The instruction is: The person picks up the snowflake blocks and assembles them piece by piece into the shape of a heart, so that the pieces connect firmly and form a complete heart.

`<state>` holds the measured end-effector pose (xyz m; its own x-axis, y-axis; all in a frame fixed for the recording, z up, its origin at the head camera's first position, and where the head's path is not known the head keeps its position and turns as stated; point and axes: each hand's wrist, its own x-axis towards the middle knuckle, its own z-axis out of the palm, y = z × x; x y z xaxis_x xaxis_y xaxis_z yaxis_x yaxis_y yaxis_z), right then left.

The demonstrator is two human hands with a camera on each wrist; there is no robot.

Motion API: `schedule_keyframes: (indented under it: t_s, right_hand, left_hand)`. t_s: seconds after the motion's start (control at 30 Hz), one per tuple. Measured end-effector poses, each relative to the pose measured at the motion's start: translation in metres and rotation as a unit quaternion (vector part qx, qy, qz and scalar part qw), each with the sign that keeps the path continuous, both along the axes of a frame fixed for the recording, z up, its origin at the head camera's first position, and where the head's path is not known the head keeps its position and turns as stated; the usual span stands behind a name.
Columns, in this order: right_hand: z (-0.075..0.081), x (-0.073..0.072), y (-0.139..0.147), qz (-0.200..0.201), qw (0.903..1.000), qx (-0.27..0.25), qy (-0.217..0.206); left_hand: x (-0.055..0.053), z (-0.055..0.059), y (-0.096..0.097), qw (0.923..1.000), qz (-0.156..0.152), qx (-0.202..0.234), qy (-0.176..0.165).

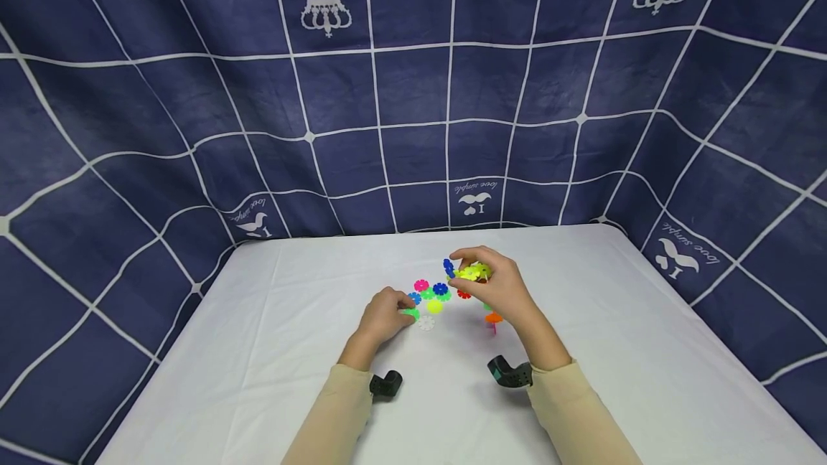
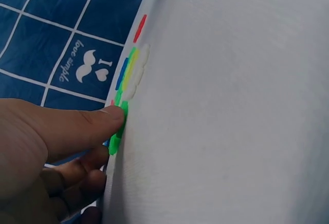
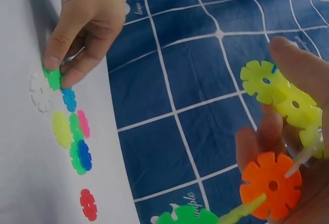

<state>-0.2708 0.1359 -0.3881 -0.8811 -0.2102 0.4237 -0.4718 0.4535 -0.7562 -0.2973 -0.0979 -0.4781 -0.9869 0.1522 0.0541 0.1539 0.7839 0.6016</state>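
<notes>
My left hand (image 1: pixel 385 314) is low over the white table, thumb and fingertip pinching a green flower-shaped disc (image 2: pixel 119 131) by its edge. Raised to the right, my right hand (image 1: pixel 496 284) holds a chain of interlocked flower discs. In that chain, yellow discs (image 3: pixel 297 105) run along the palm, an orange disc (image 3: pixel 271 185) hangs below, and a dark blue disc (image 1: pixel 449 268) shows at the fingertips. Between the hands lie loose discs: a white one (image 1: pixel 426 323), a yellow one (image 1: pixel 435 306), a dark blue one (image 1: pixel 440 289) and a pink one (image 1: pixel 421 285).
A red disc (image 3: pixel 88 204) and a light blue disc (image 3: pixel 69 99) also lie on the white tablecloth (image 1: pixel 271 364). Behind the table hangs a dark blue curtain (image 1: pixel 413 92) with white grid lines. A black camera mount is on each wrist.
</notes>
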Motion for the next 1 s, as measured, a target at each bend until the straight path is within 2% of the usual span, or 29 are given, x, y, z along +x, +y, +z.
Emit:
schedule_keyframes:
  t_s: [0.17, 0.3, 0.5, 0.63, 0.73, 0.83, 1.0]
  right_hand:
    - [-0.001, 0.0, -0.003, -0.015, 0.9999, 0.007, -0.003]
    - [-0.002, -0.001, -0.004, -0.017, 0.9998, 0.01, -0.002]
    - [-0.003, -0.002, -0.004, -0.01, 0.9999, 0.006, 0.003]
    - [-0.003, -0.002, -0.003, -0.004, 0.9999, 0.004, 0.009]
    - [-0.003, -0.002, -0.002, -0.005, 0.9999, 0.01, 0.013]
    - [-0.002, -0.002, -0.001, -0.009, 0.9999, 0.014, 0.001]
    - [0.0, 0.001, 0.0, -0.005, 0.9997, -0.001, -0.023]
  left_hand:
    - [0.001, 0.003, 0.001, 0.9997, 0.007, -0.022, -0.005]
    - [0.0, 0.004, 0.0, 0.9997, 0.009, -0.021, -0.008]
    - [-0.001, 0.005, -0.002, 0.9986, 0.008, 0.048, -0.022]
    - [-0.003, 0.01, -0.002, 0.9939, 0.006, 0.109, -0.011]
    - [-0.002, 0.019, 0.0, 0.9877, 0.003, 0.156, 0.004]
    - [0.001, 0.031, 0.002, 0.9774, -0.001, 0.211, 0.014]
    - [0.01, 0.056, 0.008, 0.9541, -0.015, 0.298, 0.021]
